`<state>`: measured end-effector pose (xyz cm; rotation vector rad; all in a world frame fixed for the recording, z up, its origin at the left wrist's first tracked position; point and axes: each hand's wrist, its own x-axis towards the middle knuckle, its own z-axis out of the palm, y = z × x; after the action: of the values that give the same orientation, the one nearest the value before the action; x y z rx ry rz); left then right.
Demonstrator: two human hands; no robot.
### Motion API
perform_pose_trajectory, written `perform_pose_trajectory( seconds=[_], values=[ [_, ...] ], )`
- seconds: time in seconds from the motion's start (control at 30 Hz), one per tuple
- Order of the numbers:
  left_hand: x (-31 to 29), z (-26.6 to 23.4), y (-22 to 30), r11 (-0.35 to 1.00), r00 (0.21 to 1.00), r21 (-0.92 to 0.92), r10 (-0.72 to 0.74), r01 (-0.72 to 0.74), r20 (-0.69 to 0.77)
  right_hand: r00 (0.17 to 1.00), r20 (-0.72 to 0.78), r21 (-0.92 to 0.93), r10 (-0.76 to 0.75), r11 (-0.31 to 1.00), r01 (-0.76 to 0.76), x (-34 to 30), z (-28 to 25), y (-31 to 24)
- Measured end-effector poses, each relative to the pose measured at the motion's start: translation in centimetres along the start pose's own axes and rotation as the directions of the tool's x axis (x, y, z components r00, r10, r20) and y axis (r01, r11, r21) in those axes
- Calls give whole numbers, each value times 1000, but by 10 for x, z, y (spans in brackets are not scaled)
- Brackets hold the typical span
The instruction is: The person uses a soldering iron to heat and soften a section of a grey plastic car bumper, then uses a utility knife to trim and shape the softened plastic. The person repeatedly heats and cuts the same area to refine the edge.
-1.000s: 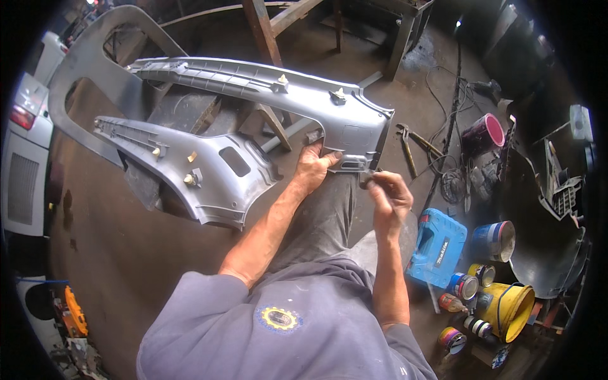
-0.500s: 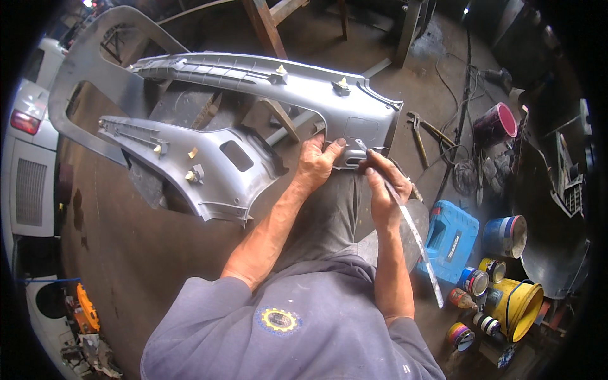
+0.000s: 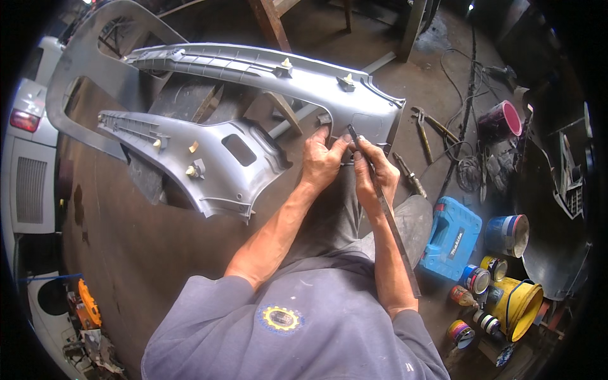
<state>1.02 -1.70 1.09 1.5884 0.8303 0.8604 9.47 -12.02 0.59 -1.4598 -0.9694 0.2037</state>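
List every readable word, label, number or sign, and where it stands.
Blue case: pale lettering on a dark label; wording withheld.
Shirt: round yellow-and-blue emblem, its lettering too small to read.
Pale mark, shirt's right: illegible.
Cans: coloured labels, too small to read.

Around me spread a brown floor (image 3: 139,266), marked by a dark stain (image 3: 79,206) on my left, where a pale vehicle (image 3: 36,140) stood. Ahead of me rose a wooden frame (image 3: 270,25); a small bright light (image 3: 470,7) shone to its right.
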Motion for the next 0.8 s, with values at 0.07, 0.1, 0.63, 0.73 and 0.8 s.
perform_pose_trajectory(
  seconds=[0.07,0.1,0.63,0.73,0.8],
  values=[
    [1,0,-2,1000,1000,-10,18,-18,-8,1000,7,-29,2,1000,-2,1,2,-1],
    [1,1,-3,1000,1000,-16,26,-26,-11,1000,10,-45,4,999,-3,1,2,-2],
    [3,0,-10,996,998,66,57,-55,-36,999,46,-218,21,976,-10,18,1,-18],
    [3,-2,-5,998,998,3,55,-55,12,989,134,-192,69,981,-43,29,-5,-7],
    [4,-3,-9,997,997,-19,76,-75,27,976,212,-190,54,982,-14,34,-11,-5]
  ],
)
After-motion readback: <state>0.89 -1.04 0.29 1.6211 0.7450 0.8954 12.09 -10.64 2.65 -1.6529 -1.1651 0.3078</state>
